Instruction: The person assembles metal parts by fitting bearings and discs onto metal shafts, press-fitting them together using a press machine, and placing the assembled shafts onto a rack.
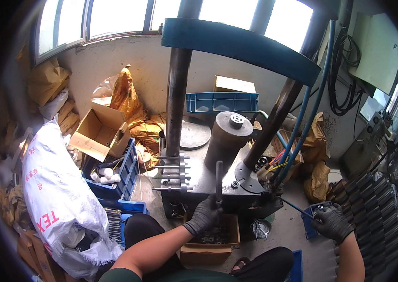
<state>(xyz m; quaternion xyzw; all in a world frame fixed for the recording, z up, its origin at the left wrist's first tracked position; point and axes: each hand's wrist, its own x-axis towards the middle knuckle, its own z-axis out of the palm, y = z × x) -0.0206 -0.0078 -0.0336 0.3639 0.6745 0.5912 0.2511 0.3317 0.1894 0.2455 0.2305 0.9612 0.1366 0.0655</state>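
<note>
My left hand (pixel 204 216), in a dark grey glove, is closed around the lower end of an upright dark metal bar (pixel 218 181). The bar stands in front of the press's thick cylinder (pixel 227 141), which has a small round slotted piece (pixel 236 121) on its top. At the right, my gloved right hand (pixel 333 222) has its fingers curled at the end of a thin lever rod (pixel 296 207) that slopes down from the press. A small blue bin (pixel 309 229) sits beside that hand. Several long bolts (pixel 171 176) lie at the press table's left edge.
Below my left hand stands a cardboard box (pixel 206 256) of dark parts, with a round tin (pixel 261 229) beside it. Dark cylinders (pixel 368 211) are stacked at the right. A white sack (pixel 62 197) and blue crate (pixel 109 185) fill the left. Blue hoses (pixel 309 127) hang by the press column.
</note>
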